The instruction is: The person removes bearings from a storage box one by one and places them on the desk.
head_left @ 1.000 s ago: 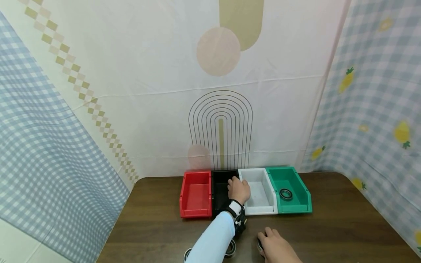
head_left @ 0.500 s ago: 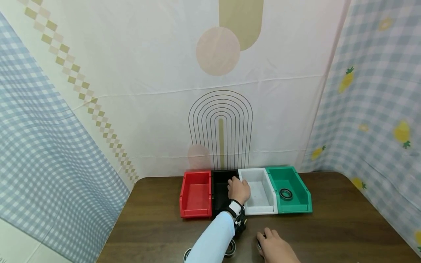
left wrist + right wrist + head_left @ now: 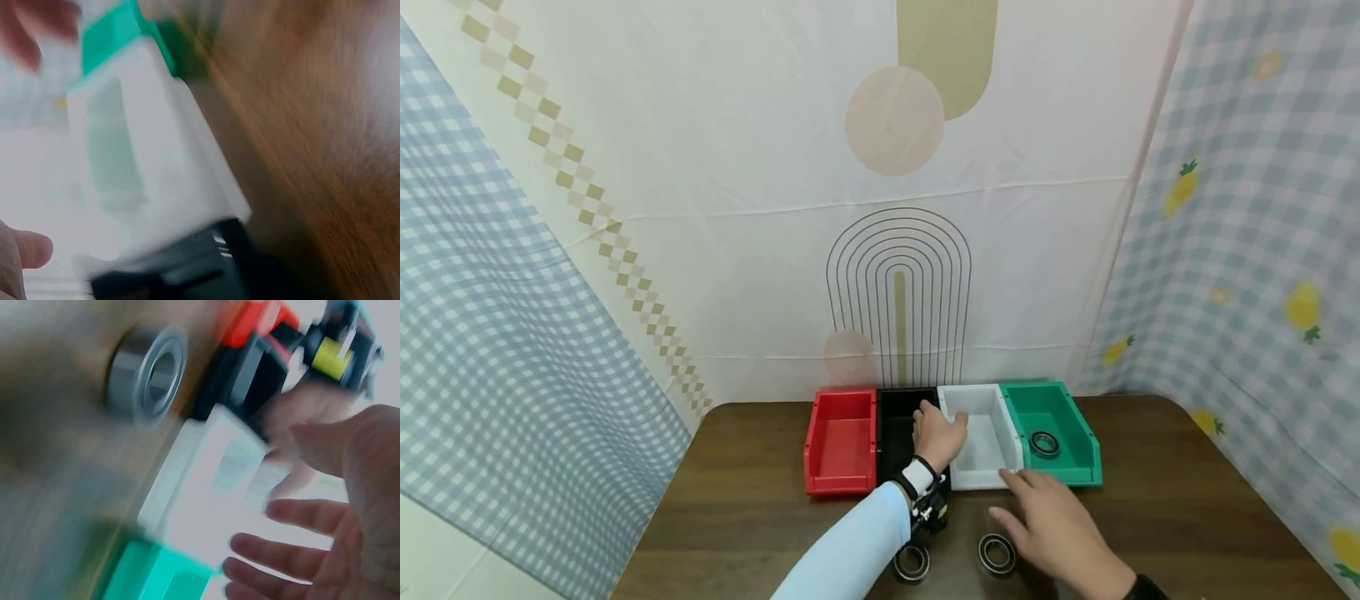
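Note:
Four joined bins would be too many to count, so by colour: red (image 3: 841, 442), black (image 3: 893, 454), white (image 3: 988, 479) and green (image 3: 1078, 425) stand in a row. My left hand (image 3: 938, 435) is over the divider between black and white, thumb spread from the fingers, nothing visible in it. In the left wrist view only its thumb (image 3: 31, 250) shows, beside the white bin. My right hand (image 3: 1056, 517) is spread before the white and green bins, holding nothing. A ball bearing (image 3: 997, 572) lies on the table left of it. Another bearing (image 3: 1044, 454) sits inside the green bin.
One more bearing (image 3: 912, 578) lies on the brown table (image 3: 730, 500) beside my left sleeve (image 3: 857, 542). A patterned white cloth (image 3: 760, 292) hangs behind the bins, with checked cloths at both sides.
My right hand has let go of the bearing it was gripping on the table and moved forward toward the bins, fingers opened. My left hand stays at the black bin, its forearm shifted left.

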Motion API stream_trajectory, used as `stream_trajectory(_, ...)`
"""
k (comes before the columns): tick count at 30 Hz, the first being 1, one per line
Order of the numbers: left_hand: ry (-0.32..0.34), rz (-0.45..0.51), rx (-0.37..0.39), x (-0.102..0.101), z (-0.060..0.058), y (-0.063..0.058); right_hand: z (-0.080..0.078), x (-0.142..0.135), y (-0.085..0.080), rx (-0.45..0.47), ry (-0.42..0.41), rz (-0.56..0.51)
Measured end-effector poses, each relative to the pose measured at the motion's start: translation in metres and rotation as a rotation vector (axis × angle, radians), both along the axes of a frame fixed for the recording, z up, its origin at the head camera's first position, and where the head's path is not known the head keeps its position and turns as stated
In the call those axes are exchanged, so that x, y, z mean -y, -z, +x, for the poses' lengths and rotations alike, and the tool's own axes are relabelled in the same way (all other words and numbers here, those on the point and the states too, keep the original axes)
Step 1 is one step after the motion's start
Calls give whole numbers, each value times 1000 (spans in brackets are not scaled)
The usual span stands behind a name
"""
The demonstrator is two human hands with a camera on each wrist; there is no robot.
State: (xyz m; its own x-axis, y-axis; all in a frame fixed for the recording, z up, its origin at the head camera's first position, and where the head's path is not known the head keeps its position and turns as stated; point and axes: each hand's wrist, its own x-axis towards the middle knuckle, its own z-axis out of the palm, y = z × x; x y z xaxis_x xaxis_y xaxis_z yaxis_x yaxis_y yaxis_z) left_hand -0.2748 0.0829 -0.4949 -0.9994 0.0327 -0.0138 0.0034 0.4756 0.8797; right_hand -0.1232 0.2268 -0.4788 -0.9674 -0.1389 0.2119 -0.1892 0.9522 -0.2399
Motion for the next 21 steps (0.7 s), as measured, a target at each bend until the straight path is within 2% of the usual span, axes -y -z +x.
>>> stream_trajectory(2, 57, 14, -15, 7, 16, -10, 0, -13, -1, -69, 17, -2)
stream_trajectory(5, 125, 2, -75, 20, 43, -20, 1, -31, 0, -103, 56, 2)
stream_trajectory(8, 164, 1, -108, 33, 69, -23, 5, -46, 1, -98, 86, 15)
stream_trajectory(10, 183, 9, -108, 40, 82, -21, 7, -53, 1, -88, 103, 24)
stream_trajectory(14, 204, 38, -92, 46, 92, -16, 10, -57, 2, -75, 114, 30)
stream_trajectory(21, 203, 48, -84, 46, 94, -13, 10, -56, 7, -76, 118, 25)
